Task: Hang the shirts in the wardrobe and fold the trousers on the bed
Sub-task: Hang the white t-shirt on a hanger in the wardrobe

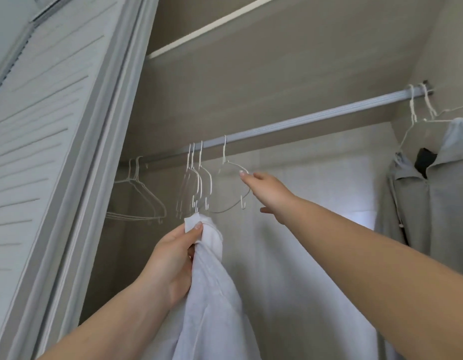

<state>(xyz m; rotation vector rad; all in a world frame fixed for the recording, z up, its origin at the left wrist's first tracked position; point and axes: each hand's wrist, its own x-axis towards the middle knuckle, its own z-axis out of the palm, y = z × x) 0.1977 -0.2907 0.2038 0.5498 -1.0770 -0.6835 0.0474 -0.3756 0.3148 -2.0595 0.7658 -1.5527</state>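
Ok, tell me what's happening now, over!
Left hand gripping the white shirt. Right hand open, fingers reaching the nearest wire hanger on the rail. Nothing in the way.

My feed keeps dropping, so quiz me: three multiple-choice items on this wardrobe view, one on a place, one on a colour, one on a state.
1. Where does the grey collared shirt hang on the silver metal rail?
A. far left end
B. middle
C. far right end

2. What colour is the crumpled cloth garment held by the left hand?
A. white
B. black
C. red

3. What is the right hand doing?
A. gripping the rail
B. reaching with fingers extended to a bare white wire hanger
C. holding the grey shirt

Answers:
1 C, it hangs from hangers by the rail's right bracket.
2 A, the fabric bunched in the fingers is plain white.
3 B, a fingertip meets the hanger's shoulder wire, nothing gripped.
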